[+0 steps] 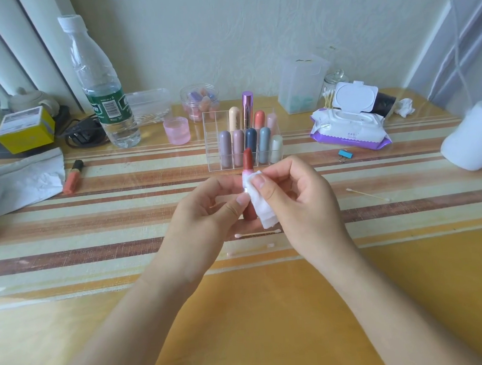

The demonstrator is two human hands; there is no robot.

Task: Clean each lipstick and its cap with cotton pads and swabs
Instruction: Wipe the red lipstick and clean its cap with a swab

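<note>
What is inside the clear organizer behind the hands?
Nine capped lipsticks stand in the clear organizer, five in front, four behind. The red lipstick held before it covers lower parts of two front ones.

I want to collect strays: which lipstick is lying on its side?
The orange lipstick with a black end, flat on the table left of the clear rack. The others stand upright in that rack; the red lipstick is held upright.

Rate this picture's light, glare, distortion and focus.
Head view: soft, even daylight with only faint shadows below the left hand and right hand; pale glare streaks on the glossy table at left; wide-angle bowing tilts the water bottle and bends the stripes; lipstick and cotton pad fairly sharp.
</note>
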